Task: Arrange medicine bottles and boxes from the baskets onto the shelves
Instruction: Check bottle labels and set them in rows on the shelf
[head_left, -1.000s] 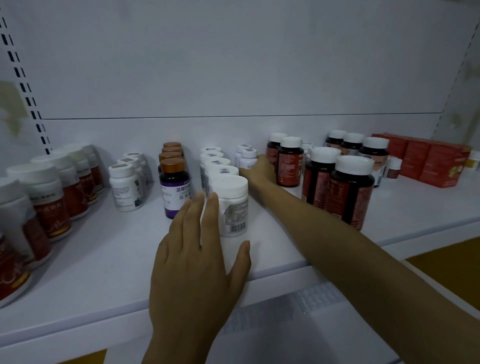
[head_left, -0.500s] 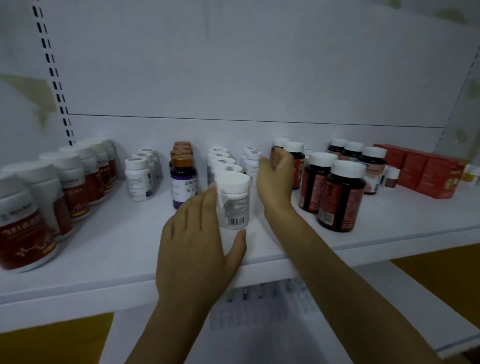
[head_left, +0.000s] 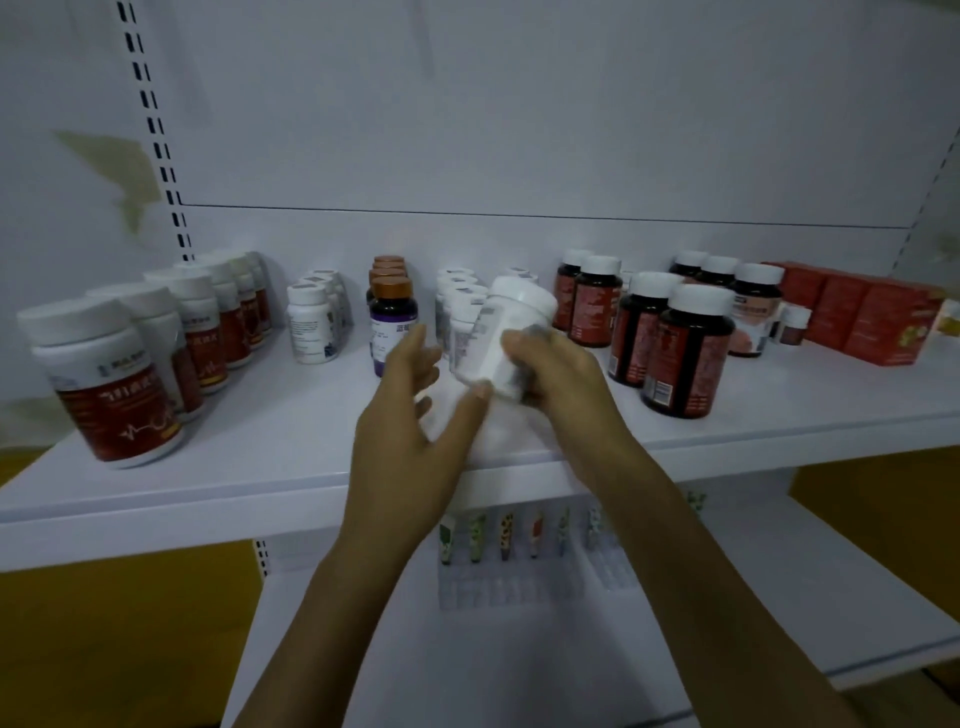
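Grips tilted white bottle in curled right hand, left hand spread alongside; mid-placing, next probably needs righting it into white row on shelf.

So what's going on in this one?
A person is working at a white shelf stocked with rows of medicine bottles. Their right hand grips a white bottle, tilted and lifted off the shelf, in front of a row of similar white bottles. The left hand is open beside it, with its thumb near the bottle's base. To the right stand dark bottles and red boxes.
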